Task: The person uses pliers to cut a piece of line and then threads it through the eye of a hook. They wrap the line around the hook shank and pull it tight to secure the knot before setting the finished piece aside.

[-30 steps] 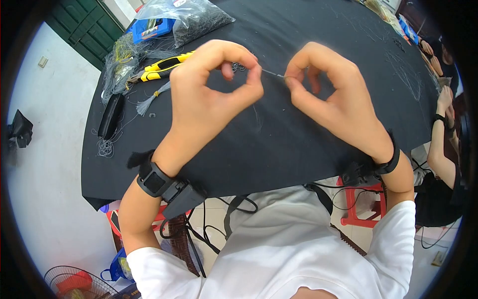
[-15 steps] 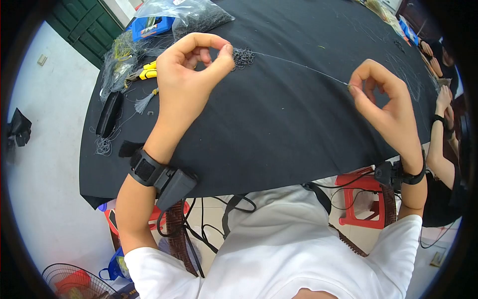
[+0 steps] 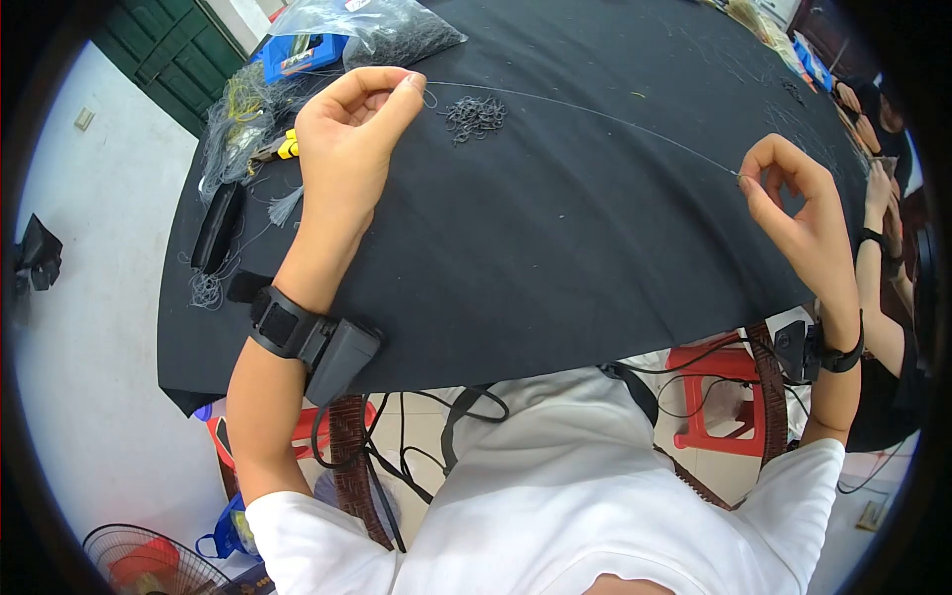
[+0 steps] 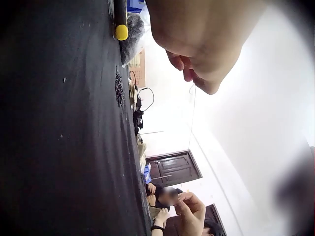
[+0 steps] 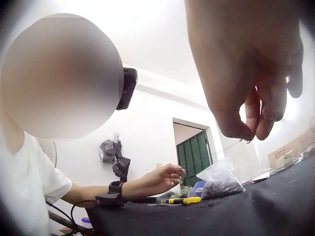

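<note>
A thin, clear fishing line (image 3: 615, 119) runs between the two hands above the black cloth, sagging slightly. Thumb and forefinger of my left hand (image 3: 349, 139) pinch one end, where a small loop sticks out. At the other end, my right hand (image 3: 801, 203) pinches a tiny dark hook (image 5: 247, 141) at its fingertips, with the line leading off from it. Behind the line, a pile of small dark hook-like pieces (image 3: 474, 118) lies on the cloth, right of the left hand.
Yellow-and-black pliers (image 3: 288, 146) lie partly hidden behind the left hand. Beyond are a clear bag of dark pieces (image 3: 412, 40), a blue box (image 3: 302, 57) and tangled line (image 3: 233, 134). A black tube-like piece (image 3: 218, 228) lies at left. Another person's arms (image 3: 878, 218) are at the right edge.
From close together, my hands have spread apart, the left going left and the right going right and down. The line between them has lengthened, and the dark pile has come into full view.
</note>
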Demonstrator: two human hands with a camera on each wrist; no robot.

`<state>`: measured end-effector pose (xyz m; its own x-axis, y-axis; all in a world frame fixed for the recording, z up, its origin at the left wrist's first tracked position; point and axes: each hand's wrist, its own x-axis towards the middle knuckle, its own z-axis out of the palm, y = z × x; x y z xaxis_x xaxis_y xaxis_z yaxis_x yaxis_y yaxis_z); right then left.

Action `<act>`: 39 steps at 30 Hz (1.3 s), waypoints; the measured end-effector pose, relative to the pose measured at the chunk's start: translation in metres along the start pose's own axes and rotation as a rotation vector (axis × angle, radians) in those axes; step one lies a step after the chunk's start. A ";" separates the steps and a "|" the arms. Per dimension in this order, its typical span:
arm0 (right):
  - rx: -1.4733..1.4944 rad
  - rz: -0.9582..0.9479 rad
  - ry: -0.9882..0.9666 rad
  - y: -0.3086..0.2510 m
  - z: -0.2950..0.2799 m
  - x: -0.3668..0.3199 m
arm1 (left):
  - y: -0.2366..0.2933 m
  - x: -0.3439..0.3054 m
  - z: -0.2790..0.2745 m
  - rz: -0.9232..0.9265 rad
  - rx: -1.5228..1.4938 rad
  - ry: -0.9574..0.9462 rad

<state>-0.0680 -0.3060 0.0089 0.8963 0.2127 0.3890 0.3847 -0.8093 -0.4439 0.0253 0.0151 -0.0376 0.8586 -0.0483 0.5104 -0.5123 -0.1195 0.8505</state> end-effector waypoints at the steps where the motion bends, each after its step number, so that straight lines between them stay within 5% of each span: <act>1: -0.005 0.005 0.002 0.003 -0.001 0.000 | -0.001 0.001 -0.001 -0.002 0.008 0.012; 20: -0.161 0.069 -0.095 0.041 -0.016 0.000 | -0.002 0.005 -0.004 -0.076 -0.041 0.022; 26: 0.021 -0.024 0.001 0.028 0.011 0.022 | 0.013 -0.004 0.009 -0.032 -0.195 -0.090; 28: 0.437 -0.171 -0.062 0.002 0.030 0.037 | 0.022 -0.009 0.015 -0.040 -0.237 -0.114; 33: 0.984 0.003 -0.385 -0.057 0.061 0.056 | 0.029 -0.017 0.023 0.070 -0.250 -0.185; 39: 0.848 -0.224 -0.194 -0.057 0.083 0.061 | 0.029 -0.020 0.022 0.233 -0.203 -0.254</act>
<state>-0.0171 -0.2015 -0.0088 0.7727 0.4679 0.4289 0.5196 -0.0782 -0.8508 -0.0058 -0.0097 -0.0259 0.6836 -0.2972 0.6666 -0.6655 0.1211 0.7365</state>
